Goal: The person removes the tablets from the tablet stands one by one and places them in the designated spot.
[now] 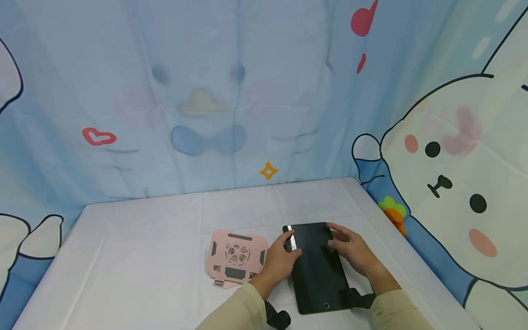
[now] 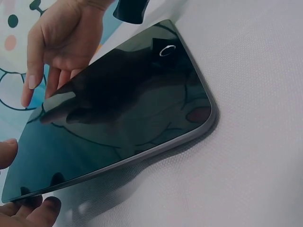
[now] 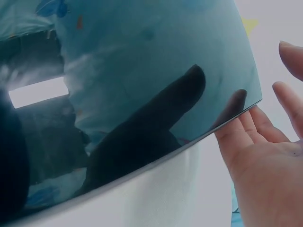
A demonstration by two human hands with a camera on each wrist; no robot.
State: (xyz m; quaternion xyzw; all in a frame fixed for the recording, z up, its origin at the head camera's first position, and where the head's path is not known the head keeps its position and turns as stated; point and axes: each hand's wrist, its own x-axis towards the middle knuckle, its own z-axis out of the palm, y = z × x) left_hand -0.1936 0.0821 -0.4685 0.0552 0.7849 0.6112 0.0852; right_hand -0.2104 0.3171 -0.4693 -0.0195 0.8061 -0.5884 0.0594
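A dark tablet (image 1: 315, 270), its screen facing up, has its far end raised off the white-covered table. My left hand (image 1: 279, 261) grips its left long edge near that end, thumb over the screen. In the left wrist view, the left fingers (image 2: 41, 213) lie beneath the edge. My right hand (image 1: 354, 250) is at the far right corner. In the right wrist view, that hand's fingers (image 3: 234, 135) touch the underside of the edge. Seen in the left wrist view, the right hand (image 2: 64, 40) has its fingers extended loosely beside the tablet.
Left of the tablet lies a flat pink plate (image 1: 237, 256) with a round cutout pattern and grey pads. White cloth covers the table (image 1: 136, 256). A blue cartoon curtain (image 1: 206, 91) hangs behind it and along the right side. Black straps (image 1: 363, 300) sit on both wrists.
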